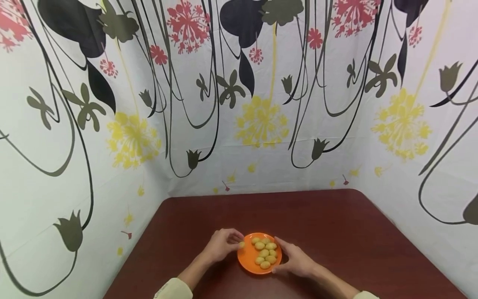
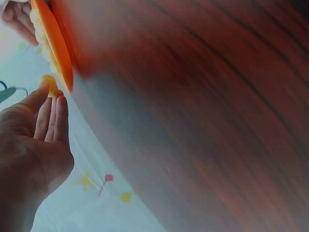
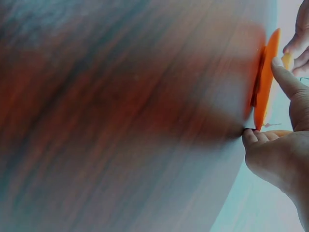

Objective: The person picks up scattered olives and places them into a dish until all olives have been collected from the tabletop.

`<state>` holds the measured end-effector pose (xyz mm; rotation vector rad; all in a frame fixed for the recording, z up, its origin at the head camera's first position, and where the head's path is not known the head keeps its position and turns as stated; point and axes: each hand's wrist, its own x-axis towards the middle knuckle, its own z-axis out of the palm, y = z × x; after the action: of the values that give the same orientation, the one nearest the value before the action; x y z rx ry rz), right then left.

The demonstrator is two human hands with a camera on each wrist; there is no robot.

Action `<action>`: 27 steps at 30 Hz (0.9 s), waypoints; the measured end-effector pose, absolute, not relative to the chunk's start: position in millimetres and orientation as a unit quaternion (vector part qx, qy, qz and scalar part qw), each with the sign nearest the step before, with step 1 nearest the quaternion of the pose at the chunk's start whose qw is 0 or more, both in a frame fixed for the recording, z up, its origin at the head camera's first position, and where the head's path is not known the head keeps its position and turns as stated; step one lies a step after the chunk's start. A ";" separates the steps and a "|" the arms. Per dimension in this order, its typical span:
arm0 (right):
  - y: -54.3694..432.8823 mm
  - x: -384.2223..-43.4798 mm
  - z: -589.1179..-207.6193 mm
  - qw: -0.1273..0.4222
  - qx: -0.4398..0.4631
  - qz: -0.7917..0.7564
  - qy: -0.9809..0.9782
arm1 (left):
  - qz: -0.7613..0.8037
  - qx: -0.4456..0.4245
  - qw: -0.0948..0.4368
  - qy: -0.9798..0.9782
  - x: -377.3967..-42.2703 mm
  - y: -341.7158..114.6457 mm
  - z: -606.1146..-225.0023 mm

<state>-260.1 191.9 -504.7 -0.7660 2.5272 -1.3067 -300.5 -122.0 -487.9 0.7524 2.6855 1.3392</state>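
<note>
An orange plate (image 1: 247,259) sits on the table with several small, yellow, oval pieces (image 1: 264,253) grouped on its middle and right side. My left hand (image 1: 219,246) is at the plate's left rim, pinching one yellow piece (image 2: 49,85) between thumb and fingertips. From the right, my right hand (image 1: 298,261) grips the plate, its thumb at the near rim and its fingers along the far right rim. In the right wrist view the thumb and fingers of that hand meet the orange edge (image 3: 267,82) on both sides.
The dark red-brown wooden table (image 1: 261,211) extends around the plate, with rounded far corners. White cloth (image 1: 231,166) with a printed flower pattern hangs behind it and along its left and right sides.
</note>
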 end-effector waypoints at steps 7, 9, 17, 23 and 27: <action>190.3 -259.4 -503.7 0.084 -0.265 -0.431 0.858 | 0.436 0.241 0.012 0.867 -295.2 -98.2 -496.3; 190.4 -259.2 -503.5 0.082 -0.264 -0.431 0.859 | 0.429 0.242 0.005 0.870 -294.6 -92.5 -498.4; 190.5 -259.0 -507.0 0.076 -0.273 -0.422 0.861 | 0.405 0.228 -0.003 0.886 -290.9 -78.6 -506.6; 190.6 -259.0 -508.0 0.071 -0.273 -0.424 0.861 | 0.404 0.235 -0.017 0.884 -291.1 -73.9 -506.9; 191.1 -259.2 -506.6 0.077 -0.273 -0.439 0.853 | 0.401 0.238 -0.020 0.884 -290.1 -71.7 -504.6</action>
<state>-259.2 191.1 -506.6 -0.8170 2.5543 -1.3154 -290.1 -71.7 -504.6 0.7573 2.8146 1.2764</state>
